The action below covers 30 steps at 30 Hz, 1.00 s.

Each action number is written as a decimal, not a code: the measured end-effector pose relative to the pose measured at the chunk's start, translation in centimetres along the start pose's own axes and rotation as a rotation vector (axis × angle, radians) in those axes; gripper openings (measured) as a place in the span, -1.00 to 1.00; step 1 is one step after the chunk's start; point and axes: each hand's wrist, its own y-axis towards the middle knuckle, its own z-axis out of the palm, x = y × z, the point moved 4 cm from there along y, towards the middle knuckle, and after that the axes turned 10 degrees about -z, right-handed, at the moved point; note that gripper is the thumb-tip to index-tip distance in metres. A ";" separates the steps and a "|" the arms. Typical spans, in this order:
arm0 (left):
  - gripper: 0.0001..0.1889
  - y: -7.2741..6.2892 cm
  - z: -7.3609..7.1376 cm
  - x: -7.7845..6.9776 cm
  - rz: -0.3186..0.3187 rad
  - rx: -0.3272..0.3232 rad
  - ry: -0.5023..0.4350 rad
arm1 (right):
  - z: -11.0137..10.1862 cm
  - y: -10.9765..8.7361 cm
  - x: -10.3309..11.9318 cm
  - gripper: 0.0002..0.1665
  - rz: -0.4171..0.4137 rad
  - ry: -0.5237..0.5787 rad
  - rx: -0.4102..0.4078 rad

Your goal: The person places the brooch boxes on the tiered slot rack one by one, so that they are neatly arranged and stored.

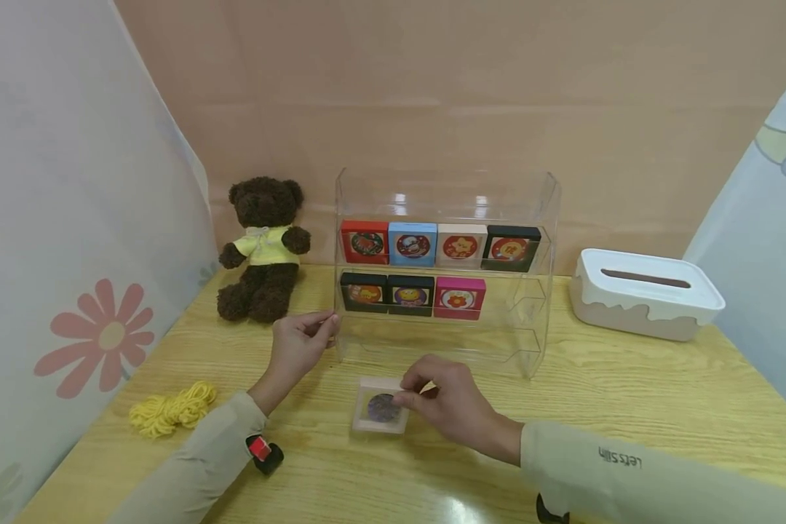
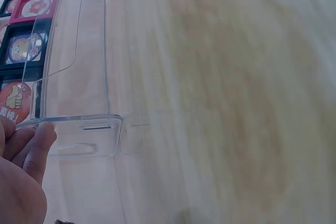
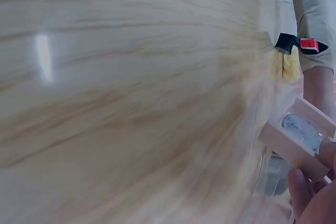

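Note:
With thumb and fingers, my left hand [image 1: 296,346] pinches the left edge of a clear acrylic display rack [image 1: 541,291]. In the left wrist view those fingertips lie on the rack's side panel [image 2: 89,137]. A pale pink square box [image 1: 362,418] with a round dark, shiny badge [image 1: 381,409] in it is gripped at its right side by my right hand [image 1: 455,402], in front of the rack. The right wrist view shows the box [image 3: 294,153] tilted, a finger over its edge. On the rack's tiers stand several framed badge boxes, among them a magenta one [image 1: 460,311].
Left of the rack sits a brown teddy bear [image 1: 265,255] in a yellow shirt. A bundle of yellow cord [image 1: 173,409] lies near the table's left edge. To the right stands a white and beige tissue box [image 1: 648,320]. Cloth hangs behind the table [image 1: 629,415].

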 end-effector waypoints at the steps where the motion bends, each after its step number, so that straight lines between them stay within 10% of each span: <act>1: -0.83 0.0 0.0 0.0 0.000 0.000 0.001 | -0.4 -0.2 0.0 -0.88 -0.005 -0.009 -0.002; 30: -0.82 -0.2 0.0 -0.1 0.000 0.013 -0.010 | -12.0 -3.1 -0.2 -0.69 -0.178 -0.407 -0.233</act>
